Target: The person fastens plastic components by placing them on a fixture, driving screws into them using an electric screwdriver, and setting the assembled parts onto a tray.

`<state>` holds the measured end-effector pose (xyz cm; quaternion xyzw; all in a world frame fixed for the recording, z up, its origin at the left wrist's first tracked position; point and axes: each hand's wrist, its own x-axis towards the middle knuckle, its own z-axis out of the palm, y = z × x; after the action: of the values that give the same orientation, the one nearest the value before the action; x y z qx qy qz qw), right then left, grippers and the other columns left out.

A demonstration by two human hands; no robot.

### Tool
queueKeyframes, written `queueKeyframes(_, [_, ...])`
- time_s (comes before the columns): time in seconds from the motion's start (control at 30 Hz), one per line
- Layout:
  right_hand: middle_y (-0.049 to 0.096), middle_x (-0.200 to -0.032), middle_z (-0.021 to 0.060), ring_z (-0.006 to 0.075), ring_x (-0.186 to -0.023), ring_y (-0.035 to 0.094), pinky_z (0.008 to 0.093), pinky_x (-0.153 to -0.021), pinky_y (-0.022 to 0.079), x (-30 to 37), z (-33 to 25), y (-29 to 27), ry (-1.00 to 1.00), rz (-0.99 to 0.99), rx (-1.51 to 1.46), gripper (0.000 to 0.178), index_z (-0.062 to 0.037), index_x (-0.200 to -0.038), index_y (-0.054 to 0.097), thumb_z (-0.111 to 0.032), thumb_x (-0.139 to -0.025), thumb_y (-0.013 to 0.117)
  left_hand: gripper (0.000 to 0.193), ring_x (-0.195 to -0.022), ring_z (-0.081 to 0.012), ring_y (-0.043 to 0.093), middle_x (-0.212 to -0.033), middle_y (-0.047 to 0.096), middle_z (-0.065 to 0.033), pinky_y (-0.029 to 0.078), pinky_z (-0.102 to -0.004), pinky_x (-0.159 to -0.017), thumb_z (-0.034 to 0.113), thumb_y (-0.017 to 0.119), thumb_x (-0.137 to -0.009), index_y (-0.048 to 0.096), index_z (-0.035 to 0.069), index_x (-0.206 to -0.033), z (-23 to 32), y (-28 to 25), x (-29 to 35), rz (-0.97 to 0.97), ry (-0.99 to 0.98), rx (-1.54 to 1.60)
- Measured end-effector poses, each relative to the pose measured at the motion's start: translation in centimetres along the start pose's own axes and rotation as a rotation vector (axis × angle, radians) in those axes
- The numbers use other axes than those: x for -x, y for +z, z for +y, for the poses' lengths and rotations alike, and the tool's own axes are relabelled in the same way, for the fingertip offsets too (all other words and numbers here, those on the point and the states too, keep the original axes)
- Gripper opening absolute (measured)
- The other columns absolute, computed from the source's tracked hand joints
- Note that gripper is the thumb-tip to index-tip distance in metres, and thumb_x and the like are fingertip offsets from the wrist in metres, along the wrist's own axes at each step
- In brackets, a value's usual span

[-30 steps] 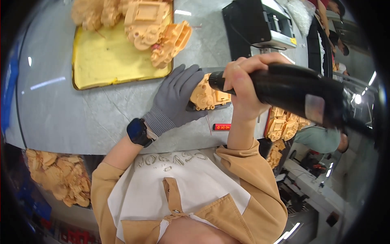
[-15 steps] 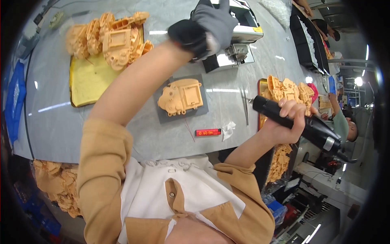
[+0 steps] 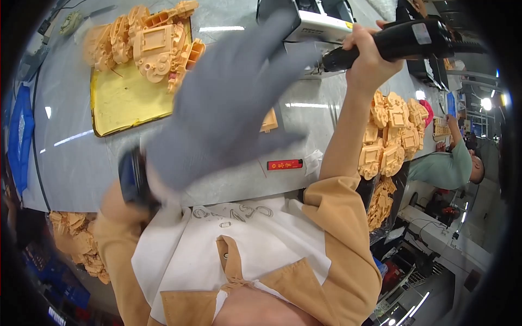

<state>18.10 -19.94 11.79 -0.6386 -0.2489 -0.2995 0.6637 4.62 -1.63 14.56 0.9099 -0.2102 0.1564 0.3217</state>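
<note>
Your grey table (image 3: 70,163) runs from the left rim to the right, its near edge just above your white apron (image 3: 228,244). The yellow tray (image 3: 125,103) sits at the far left with a heap of tan castings (image 3: 147,35) piled along its far edge; its near half is bare. Between the tray and the red marker (image 3: 284,164) there is an open stretch of tabletop. A grey machine (image 3: 315,22) stands at the far edge, and more castings (image 3: 389,136) crowd the right end, beside a person in green (image 3: 443,168).

Your left hand (image 3: 228,98), in a grey glove, is raised close to the camera, blurred, fingers spread and loose, gripping nothing. It hides most of one tan casting (image 3: 268,120), which lies on the table behind it, only a corner showing.

Your right arm reaches up and away over the table. Your right hand (image 3: 370,51) is clenched around the black tool (image 3: 402,39), which lies roughly level, just in front of the machine.
</note>
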Motion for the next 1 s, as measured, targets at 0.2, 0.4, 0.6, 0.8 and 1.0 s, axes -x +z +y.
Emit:
queueKeyframes(0.2, [0.051,-0.057,0.0051,0.0124,-0.045,0.049,0.0252,-0.052,0.043,3.6,-4.2,-0.5,0.290,0.018,-0.210,0.041,0.0016,-0.105,0.041,0.009,-0.069,0.058,0.081,-0.104,-0.0283,0.046,-0.121,0.041,-0.0133,0.040,-0.0375,-0.087,0.038,0.076,-0.056,0.039,0.010,-0.122,-3.4,6.6,6.1,-0.105,-0.278,-0.202])
queueKeyframes(0.4, [0.043,-0.057,0.0037,0.0162,-0.045,0.044,0.0343,-0.052,0.040,7.2,-10.3,-1.4,0.197,-0.044,-0.331,0.042,-0.0070,-0.112,0.037,-0.001,-0.072,0.048,0.077,-0.108,-0.0292,0.045,-0.116,0.043,-0.0126,0.039,-0.0375,-0.088,0.033,0.078,-0.055,0.041,0.007,-0.116,-4.2,7.4,6.8,-0.031,-0.347,0.017])
queueKeyframes(0.6, [0.038,-0.060,0.0004,0.0124,-0.049,0.041,0.0317,-0.058,0.035,6.5,-9.4,-1.2,0.263,-0.050,-0.551,0.034,-0.0099,-0.109,0.042,-0.006,-0.076,0.048,0.079,-0.108,-0.0313,0.042,-0.119,0.037,-0.0141,0.036,-0.0401,-0.091,0.019,0.078,-0.053,0.036,0.005,-0.118,-4.1,6.7,8.9,0.365,-0.366,0.223])
queueKeyframes(0.8, [0.039,-0.064,0.0002,0.0102,-0.053,0.040,0.0297,-0.061,0.035,6.8,-8.4,-1.7,0.224,-0.023,-0.544,0.030,-0.0070,-0.107,0.043,-0.008,-0.077,0.048,0.075,-0.103,-0.0334,0.047,-0.114,0.044,-0.0162,0.040,-0.0405,-0.086,0.015,0.075,-0.055,0.037,0.005,-0.118,-3.3,5.4,9.6,0.323,-0.406,0.365])
queueKeyframes(1.0, [0.041,-0.061,0.0003,0.0131,-0.057,0.040,0.0313,-0.066,0.033,5.8,-6.4,-6.5,0.285,0.019,-0.544,0.020,-0.0070,-0.094,0.049,-0.007,-0.074,0.052,0.076,-0.104,-0.0283,0.050,-0.106,0.051,-0.0139,0.042,-0.0400,-0.084,0.016,0.076,-0.053,0.039,0.006,-0.119,-0.5,0.6,12.1,0.526,-0.511,0.595])
